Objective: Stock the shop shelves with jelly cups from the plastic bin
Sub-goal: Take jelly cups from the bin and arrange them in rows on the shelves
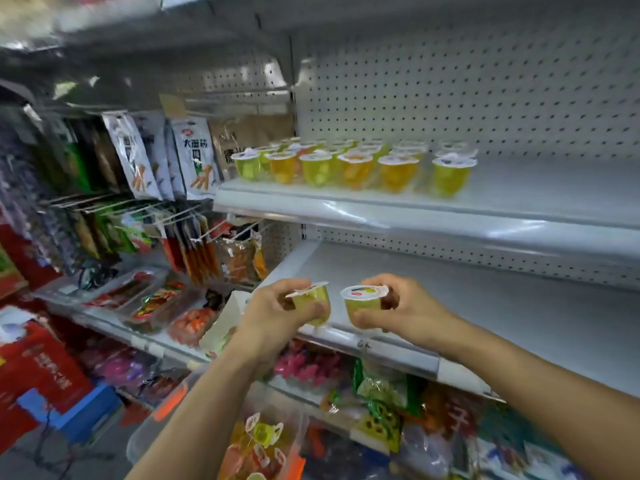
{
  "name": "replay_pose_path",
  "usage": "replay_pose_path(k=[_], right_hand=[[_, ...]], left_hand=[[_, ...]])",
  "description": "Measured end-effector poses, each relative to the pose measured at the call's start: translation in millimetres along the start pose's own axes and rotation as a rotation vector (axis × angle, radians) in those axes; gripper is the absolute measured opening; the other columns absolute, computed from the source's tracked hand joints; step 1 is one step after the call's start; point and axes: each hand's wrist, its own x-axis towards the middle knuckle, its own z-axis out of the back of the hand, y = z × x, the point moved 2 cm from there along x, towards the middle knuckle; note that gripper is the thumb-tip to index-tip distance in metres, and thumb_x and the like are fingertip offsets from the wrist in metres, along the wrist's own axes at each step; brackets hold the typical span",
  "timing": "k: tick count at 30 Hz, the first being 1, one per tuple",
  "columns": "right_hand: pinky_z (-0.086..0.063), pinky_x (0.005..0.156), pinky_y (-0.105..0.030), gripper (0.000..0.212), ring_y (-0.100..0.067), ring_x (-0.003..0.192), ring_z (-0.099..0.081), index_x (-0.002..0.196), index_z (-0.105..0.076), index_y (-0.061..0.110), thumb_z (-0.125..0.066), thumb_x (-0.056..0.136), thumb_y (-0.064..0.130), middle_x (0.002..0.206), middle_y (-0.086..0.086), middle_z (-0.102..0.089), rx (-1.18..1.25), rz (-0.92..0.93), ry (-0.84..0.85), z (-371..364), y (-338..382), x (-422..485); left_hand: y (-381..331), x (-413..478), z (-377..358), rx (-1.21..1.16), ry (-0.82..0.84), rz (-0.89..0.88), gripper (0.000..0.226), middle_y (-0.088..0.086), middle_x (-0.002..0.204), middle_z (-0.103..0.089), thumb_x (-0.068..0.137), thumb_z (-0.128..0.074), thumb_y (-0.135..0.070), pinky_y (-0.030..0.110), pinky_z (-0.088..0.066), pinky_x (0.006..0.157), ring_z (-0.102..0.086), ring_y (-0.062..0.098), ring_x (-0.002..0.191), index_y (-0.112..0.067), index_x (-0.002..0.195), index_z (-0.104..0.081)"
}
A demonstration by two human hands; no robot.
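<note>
Plastic bin (pixel 138 439), one, nearest, loose jelly cups (pixel 264 434) inside, uncounted; left hand (pixel 277 315) curled round one green cup (pixel 313 301); right hand (pixel 407 306) curled round a second green cup (pixel 363 303); both over lower shelf (pixel 485 306); upper shelf (pixel 540 188): front row (pixel 356 171) of six, more blurred behind.

Up top, the white metal upper shelf (pixel 540 188) carries clear plastic jelly cups (pixel 356 166), green and orange, upright in rows at its left end, perhaps three deep, since the back ones blur. One green jelly cup (pixel 450 178) stands just apart on the right. Below runs the white lower shelf (pixel 519 306); left of it, a grey side shelf (pixel 104 323) holds flat red snack trays (pixel 159 303).
</note>
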Motion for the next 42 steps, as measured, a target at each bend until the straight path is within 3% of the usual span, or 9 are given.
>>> replay_pose_path(k=[4,7,9,13,19,24,31,38,42], right_hand=[[-0.048,0.062,-0.022,0.039,-0.004,0.067,-0.061,0.110,-0.065,0.018,-0.081,0.075,0.016,0.086,-0.005,-0.072,-0.018,0.045,-0.090,40,26,-13],[-0.048,0.062,-0.024,0.035,-0.005,0.069,-0.061,0.108,-0.065,0.017,-0.080,0.076,0.016,0.091,-0.009,-0.073,-0.009,0.078,-0.145,66,45,-24],[-0.047,0.060,-0.021,0.032,-0.004,0.067,-0.061,0.104,-0.066,0.017,-0.080,0.076,0.015,0.086,-0.007,-0.073,-0.009,0.091,-0.187,82,56,-29],[-0.043,0.055,-0.016,0.025,-0.007,0.063,-0.060,0.097,-0.067,0.017,-0.080,0.076,0.013,0.073,-0.001,-0.071,-0.014,0.096,-0.301,111,74,-34],[-0.039,0.047,-0.010,0.024,0.001,0.052,-0.055,0.099,-0.065,0.015,-0.078,0.078,0.011,0.064,0.009,-0.067,-0.041,0.080,-0.439,148,88,-24],[-0.042,0.057,-0.017,0.034,-0.008,0.065,-0.056,0.104,-0.061,0.015,-0.080,0.076,0.017,0.080,0.000,-0.068,-0.068,0.014,-0.583,177,81,-5],[-0.046,0.066,-0.025,0.040,-0.013,0.074,-0.060,0.105,-0.059,0.014,-0.081,0.073,0.015,0.090,-0.003,-0.069,-0.156,-0.050,-0.656,227,60,37],[-0.052,0.068,-0.034,0.035,-0.015,0.071,-0.060,0.095,-0.063,0.016,-0.082,0.065,0.017,0.084,-0.003,-0.067,-0.225,-0.049,-0.649,275,45,88],[-0.043,0.060,-0.029,0.028,-0.014,0.061,-0.052,0.070,-0.057,0.020,-0.078,0.051,0.026,0.065,0.002,-0.057,-0.284,-0.072,-0.592,296,38,113]], left_hand=[[-49,6,-16,0.073,0.070,-0.114,0.051,0.001,0.094,-0.075,0.068,-0.088,-0.023,0.034,-0.054,0.091,-0.070,0.017,0.092,-0.019,0.114,-0.067],[-87,9,-26,0.128,0.105,-0.212,0.046,-0.002,0.099,-0.073,0.069,-0.086,-0.028,0.023,-0.052,0.084,-0.067,0.013,0.098,-0.026,0.111,-0.068],[-112,11,-33,0.158,0.139,-0.267,0.047,0.008,0.106,-0.071,0.066,-0.088,-0.034,0.026,-0.052,0.085,-0.065,0.020,0.099,-0.029,0.108,-0.068],[-152,26,-46,0.180,0.169,-0.338,0.040,0.014,0.107,-0.069,0.069,-0.085,-0.028,0.014,-0.046,0.067,-0.059,0.015,0.076,-0.026,0.105,-0.068],[-189,58,-62,0.223,0.196,-0.433,0.048,0.002,0.108,-0.068,0.068,-0.086,-0.031,0.023,-0.053,0.074,-0.064,0.015,0.077,-0.023,0.111,-0.066],[-197,86,-70,0.198,0.216,-0.449,0.049,0.000,0.111,-0.065,0.069,-0.086,-0.028,0.018,-0.052,0.066,-0.064,0.010,0.071,-0.020,0.112,-0.065],[-221,134,-104,0.216,0.273,-0.435,0.033,0.005,0.098,-0.071,0.070,-0.086,-0.021,0.031,-0.058,0.072,-0.065,0.018,0.069,-0.020,0.097,-0.068],[-243,177,-145,0.288,0.213,-0.462,0.045,0.001,0.101,-0.069,0.069,-0.085,-0.027,0.040,-0.059,0.078,-0.067,0.018,0.076,-0.021,0.109,-0.065],[-247,201,-159,0.311,0.195,-0.451,0.061,0.002,0.107,-0.067,0.061,-0.087,-0.036,0.037,-0.059,0.079,-0.069,0.021,0.080,-0.020,0.115,-0.065]])
